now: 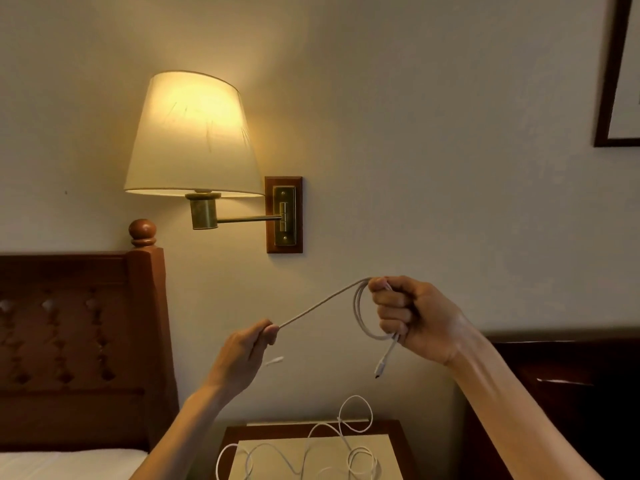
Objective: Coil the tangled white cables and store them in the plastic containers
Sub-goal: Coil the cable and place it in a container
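White cable stretched between raised fists.

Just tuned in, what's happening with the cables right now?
The person is coiling a white cable in mid-air. The right hand grips a few finished loops, a connector dangling below; the left hand pinches the straight run, pulling it taut. More tangled cables lie loose on the nightstand. No containers are in view.

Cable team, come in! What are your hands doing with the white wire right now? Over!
Right hand grips coil, plug dangling. Left hand pinches the free end, pulled taut. More cables loose on nightstand. No containers in view, nothing blocking.
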